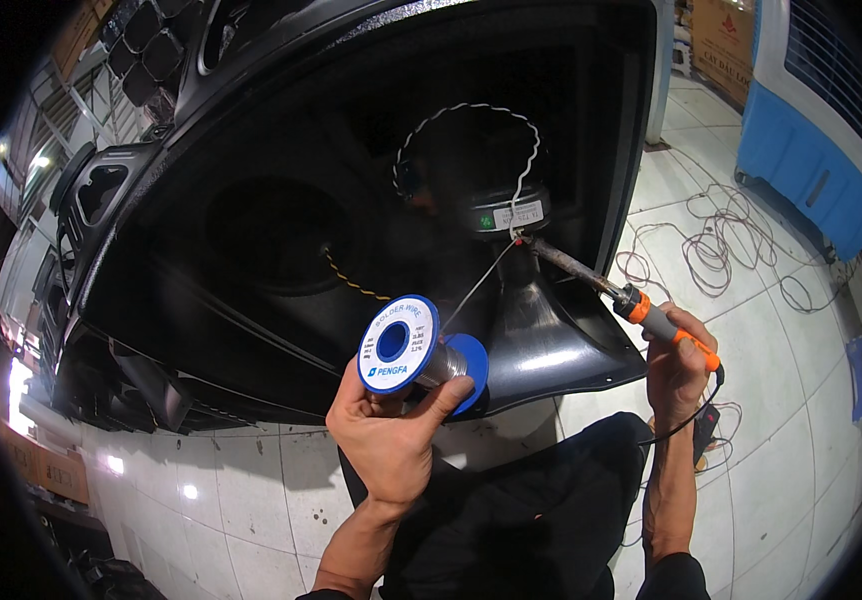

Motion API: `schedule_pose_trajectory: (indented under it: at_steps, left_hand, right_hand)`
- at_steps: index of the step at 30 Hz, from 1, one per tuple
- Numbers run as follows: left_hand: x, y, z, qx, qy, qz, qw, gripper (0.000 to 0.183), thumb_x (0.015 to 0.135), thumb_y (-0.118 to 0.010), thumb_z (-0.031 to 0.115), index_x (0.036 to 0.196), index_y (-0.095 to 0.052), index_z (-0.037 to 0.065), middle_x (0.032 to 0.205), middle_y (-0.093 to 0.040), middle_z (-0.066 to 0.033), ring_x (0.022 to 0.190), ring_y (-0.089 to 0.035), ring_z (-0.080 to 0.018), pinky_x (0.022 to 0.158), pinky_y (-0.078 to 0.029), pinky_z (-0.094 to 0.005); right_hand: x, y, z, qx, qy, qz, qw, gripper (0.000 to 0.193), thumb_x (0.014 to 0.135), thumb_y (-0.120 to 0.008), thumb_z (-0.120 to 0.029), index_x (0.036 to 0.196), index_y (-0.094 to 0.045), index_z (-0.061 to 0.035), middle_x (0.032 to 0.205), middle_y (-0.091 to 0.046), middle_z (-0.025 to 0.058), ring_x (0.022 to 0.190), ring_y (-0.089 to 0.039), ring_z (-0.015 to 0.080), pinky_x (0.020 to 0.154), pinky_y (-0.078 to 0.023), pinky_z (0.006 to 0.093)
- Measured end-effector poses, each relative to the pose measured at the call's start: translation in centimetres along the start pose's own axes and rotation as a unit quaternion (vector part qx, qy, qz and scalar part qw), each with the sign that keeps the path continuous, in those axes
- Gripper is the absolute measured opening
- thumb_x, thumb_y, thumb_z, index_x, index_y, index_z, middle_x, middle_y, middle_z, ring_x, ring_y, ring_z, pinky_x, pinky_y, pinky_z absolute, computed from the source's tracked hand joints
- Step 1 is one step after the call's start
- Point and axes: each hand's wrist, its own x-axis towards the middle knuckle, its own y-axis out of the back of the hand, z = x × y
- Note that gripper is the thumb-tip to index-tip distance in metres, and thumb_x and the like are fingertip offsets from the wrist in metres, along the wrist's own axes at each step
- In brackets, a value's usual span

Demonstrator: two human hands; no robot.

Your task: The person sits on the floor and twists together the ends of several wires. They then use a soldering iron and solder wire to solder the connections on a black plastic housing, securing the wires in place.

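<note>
My left hand (388, 440) is closed round a spool of solder wire (398, 345) with blue flanges and a white label. A strand of solder (478, 284) runs from it up to a terminal on the round black driver (491, 215). In my right hand (679, 375) is a soldering iron (657, 321) with an orange and grey handle, its tip meeting the solder at that terminal. A twisted white wire (471, 105) loops down to the same spot. Below the driver flares a black horn (541, 345), set in a large black cabinet (281, 120).
A yellow and black twisted wire (351, 287) comes out of the cabinet at left. Thin cables (716, 240) lie tangled on the white tiled floor (771, 345) at right, near a blue and white air cooler (801, 170). Cardboard boxes (721, 45) stand behind it.
</note>
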Motion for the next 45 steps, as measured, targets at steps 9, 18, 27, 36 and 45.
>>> schedule_pose_trajectory:
  at_steps: [9,18,27,36,45]
  left_hand:
    - [-0.1,-0.1,0.2,-0.002,0.013,-0.005,1.0,0.053,0.07,-0.089,0.002,0.116,-0.063,-0.004,0.107,-0.07,-0.0112,0.101,-0.068,-0.0183,0.089,-0.058,-0.0293]
    - [-0.3,-0.2,0.3,0.028,0.004,-0.006,1.0,0.054,0.069,-0.09,0.002,0.116,-0.063,-0.005,0.107,-0.07,-0.0115,0.101,-0.068,-0.0187,0.09,-0.057,-0.0307]
    - [-0.4,-0.3,0.4,0.048,0.005,-0.01,0.999,0.054,0.069,-0.09,0.004,0.115,-0.063,-0.004,0.107,-0.07,-0.0114,0.101,-0.069,-0.0194,0.09,-0.058,-0.0321]
    - [-0.3,-0.4,0.4,0.041,0.005,-0.009,0.999,0.053,0.07,-0.09,0.003,0.115,-0.063,-0.005,0.106,-0.07,-0.0118,0.101,-0.068,-0.0184,0.09,-0.059,-0.0319]
    - [-0.3,-0.5,0.2,0.045,0.002,-0.008,0.999,0.054,0.069,-0.09,0.004,0.115,-0.063,-0.005,0.106,-0.07,-0.0115,0.1,-0.068,-0.0186,0.089,-0.059,-0.0314]
  right_hand:
    - [0.1,1.0,0.3,-0.079,0.076,-0.049,0.993,0.038,0.079,-0.065,-0.021,0.104,-0.067,0.0073,0.089,-0.062,0.0171,0.085,-0.055,0.0264,0.078,-0.043,0.0365]
    - [0.5,0.7,-0.2,-0.16,0.148,-0.083,0.972,0.032,0.076,-0.062,-0.014,0.1,-0.067,0.0065,0.083,-0.064,0.0166,0.079,-0.056,0.0265,0.069,-0.045,0.036]
    - [0.6,0.6,-0.6,-0.182,0.162,-0.097,0.965,0.031,0.075,-0.06,-0.011,0.101,-0.067,0.005,0.083,-0.063,0.016,0.077,-0.056,0.0255,0.068,-0.045,0.0353]
    - [0.6,0.7,-0.6,-0.194,0.167,-0.104,0.961,0.032,0.073,-0.06,-0.009,0.101,-0.067,0.0037,0.083,-0.063,0.0149,0.077,-0.056,0.0249,0.068,-0.045,0.0352]
    - [0.6,0.7,-0.6,-0.193,0.173,-0.115,0.959,0.036,0.072,-0.058,-0.004,0.105,-0.069,0.0011,0.085,-0.065,0.0146,0.078,-0.057,0.0247,0.068,-0.046,0.0348]
